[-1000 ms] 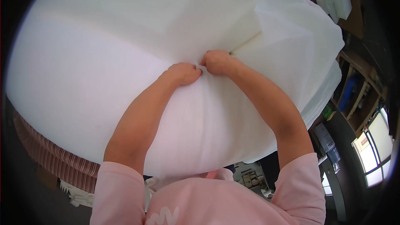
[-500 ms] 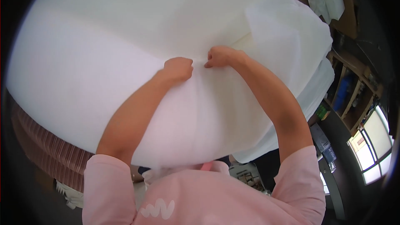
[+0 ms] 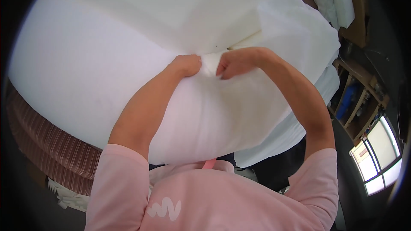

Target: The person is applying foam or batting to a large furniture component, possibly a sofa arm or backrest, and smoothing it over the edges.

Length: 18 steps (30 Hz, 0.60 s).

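A large, soft white padding sheet [image 3: 94,55] spreads out in front of me and curves down toward my waist. My left hand [image 3: 187,65] is closed on a raised fold of it near the middle, the fingertips tucked out of sight. Just to the right, my right hand [image 3: 236,63] has its fingers curled together on the same sheet, slightly blurred. Between the two hands the edge [image 3: 212,61] of the sheet is lifted. A narrow dark gap shows beyond my right hand, beside a cream-coloured strip [image 3: 246,40].
Brown striped fabric [image 3: 64,145] lies beneath the sheet at the left. To the right stands a wooden shelf [image 3: 359,107], with a window [image 3: 381,156] below it. A white block [image 3: 341,2] and brown cardboard [image 3: 356,34] are at the far right.
My right hand has moved right and a little nearer, away from my left hand. My left hand has shifted slightly right. The sheet's edge between them now stands up and a gap shows.
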Available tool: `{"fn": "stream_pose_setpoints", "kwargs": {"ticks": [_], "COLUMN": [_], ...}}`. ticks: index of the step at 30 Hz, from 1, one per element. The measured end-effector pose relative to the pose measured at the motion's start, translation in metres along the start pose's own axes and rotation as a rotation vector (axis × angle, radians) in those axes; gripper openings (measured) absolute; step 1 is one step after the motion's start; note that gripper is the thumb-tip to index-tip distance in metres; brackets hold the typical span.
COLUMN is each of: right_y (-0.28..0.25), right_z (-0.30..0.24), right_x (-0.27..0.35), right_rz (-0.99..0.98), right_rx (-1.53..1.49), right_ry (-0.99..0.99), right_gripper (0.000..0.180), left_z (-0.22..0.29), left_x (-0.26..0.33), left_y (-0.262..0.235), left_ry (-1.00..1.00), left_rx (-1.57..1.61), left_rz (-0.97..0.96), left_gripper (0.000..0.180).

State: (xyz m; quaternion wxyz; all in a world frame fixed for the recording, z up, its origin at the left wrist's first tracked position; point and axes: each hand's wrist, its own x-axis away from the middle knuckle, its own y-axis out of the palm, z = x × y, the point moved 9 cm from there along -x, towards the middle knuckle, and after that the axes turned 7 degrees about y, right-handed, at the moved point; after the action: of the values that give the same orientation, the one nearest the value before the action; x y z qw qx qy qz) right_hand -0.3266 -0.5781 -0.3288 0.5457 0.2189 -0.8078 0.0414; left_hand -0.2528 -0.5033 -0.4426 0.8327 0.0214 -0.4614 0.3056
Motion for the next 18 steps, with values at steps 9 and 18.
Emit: {"fn": "stream_pose_setpoints", "kwargs": {"ticks": [9, 18], "right_y": [0.012, 0.043], "right_z": [0.004, -0.037], "right_x": [-0.010, 0.039], "right_rz": [0.272, -0.056], "right_rx": [-0.031, -0.260], "right_ry": [0.275, 0.032], "right_gripper": [0.044, 0.041], "left_z": [0.021, 0.026], "left_x": [0.055, 0.074], "left_y": [-0.010, -0.014], "left_ry": [0.102, 0.054], "left_rx": [-0.042, -0.163], "left_rz": [-0.040, 0.016], "left_gripper": [0.043, 0.049]}}
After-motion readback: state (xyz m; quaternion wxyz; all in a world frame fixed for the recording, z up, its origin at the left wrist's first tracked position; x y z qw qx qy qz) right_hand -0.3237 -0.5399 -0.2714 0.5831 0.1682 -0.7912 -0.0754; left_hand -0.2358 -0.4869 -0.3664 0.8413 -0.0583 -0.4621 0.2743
